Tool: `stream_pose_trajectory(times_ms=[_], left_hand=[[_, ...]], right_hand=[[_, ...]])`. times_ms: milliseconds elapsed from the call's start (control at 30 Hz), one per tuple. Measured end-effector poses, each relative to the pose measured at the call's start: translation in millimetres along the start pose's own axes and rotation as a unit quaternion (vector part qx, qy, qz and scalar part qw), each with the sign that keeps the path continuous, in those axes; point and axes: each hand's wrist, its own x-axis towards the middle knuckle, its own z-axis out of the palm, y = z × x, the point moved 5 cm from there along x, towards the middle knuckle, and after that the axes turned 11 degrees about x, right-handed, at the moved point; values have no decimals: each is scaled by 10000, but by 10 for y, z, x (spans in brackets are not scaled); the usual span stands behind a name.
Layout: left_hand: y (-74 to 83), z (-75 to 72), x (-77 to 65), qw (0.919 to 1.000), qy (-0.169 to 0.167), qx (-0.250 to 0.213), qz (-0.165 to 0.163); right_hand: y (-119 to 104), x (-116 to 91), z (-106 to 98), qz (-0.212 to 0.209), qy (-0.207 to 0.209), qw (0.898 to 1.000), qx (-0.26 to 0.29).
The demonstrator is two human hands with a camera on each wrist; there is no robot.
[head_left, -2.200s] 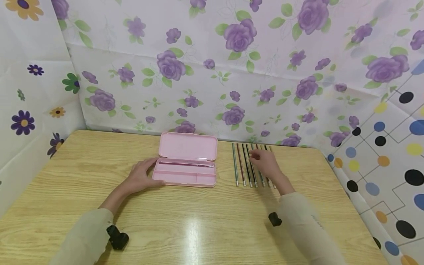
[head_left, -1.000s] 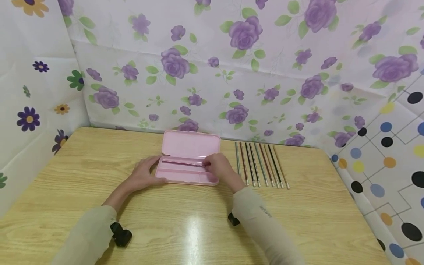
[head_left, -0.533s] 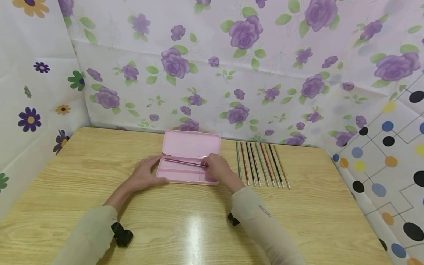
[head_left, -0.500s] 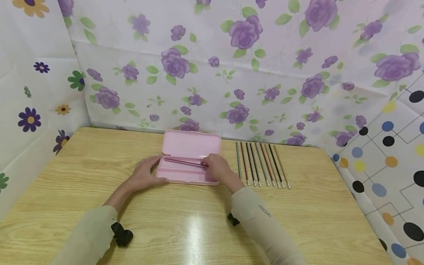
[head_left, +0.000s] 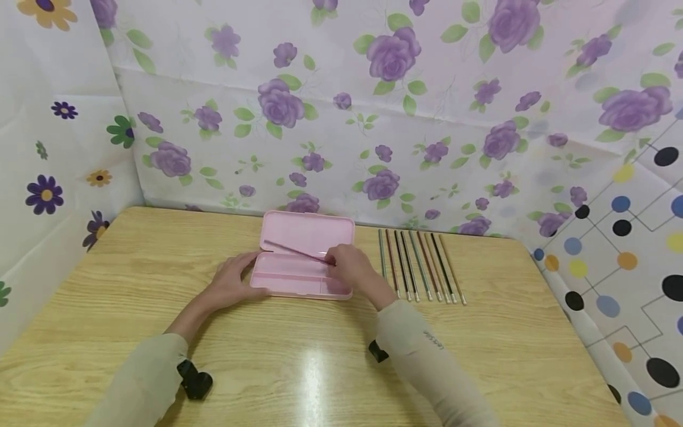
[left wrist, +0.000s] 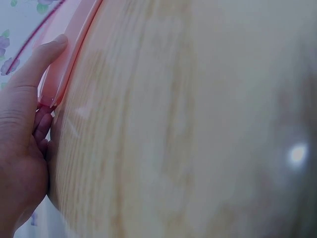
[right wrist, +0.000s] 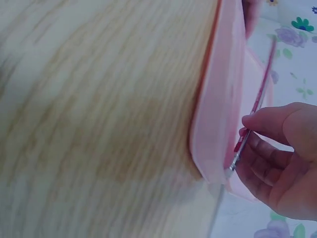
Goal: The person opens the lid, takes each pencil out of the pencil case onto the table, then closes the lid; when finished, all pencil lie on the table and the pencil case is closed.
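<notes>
An open pink pencil case [head_left: 285, 286] lies near the back of the table, its lid [head_left: 309, 228] tipped back. My left hand [head_left: 229, 284] holds the case's left end, the thumb on the front wall in the left wrist view and the fingers at the side. Over the case, my right hand [head_left: 352, 270] pinches a dark red pencil [head_left: 296, 251] near its eraser end, between thumb and fingers. That pencil [right wrist: 260, 94] slants up and away from the hand in the right wrist view, its far end in front of the lid.
Several pencils [head_left: 421, 267] lie side by side to the right of the case, eraser ends toward me. The wooden table [head_left: 256, 362] meets a flowered sheet [head_left: 320, 148] behind. Dotted cloth [head_left: 629, 284] hangs on the right.
My right hand has moved left from the row of pencils to the case and taken hold of the dark red pencil inside. Its far end has risen out of the compartment. The left hand stays put.
</notes>
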Motion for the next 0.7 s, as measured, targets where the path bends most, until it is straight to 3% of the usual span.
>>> stream_pose_trajectory(times_ms=[467,700], left_hand=[[-3,1,10,9999,46,7,94],[-6,7,20,10000,43,-1,36]], right_hand=[[244,-171,-394,-278,835,9875,1305],[535,-322,-623,233,1182,9777,1719]])
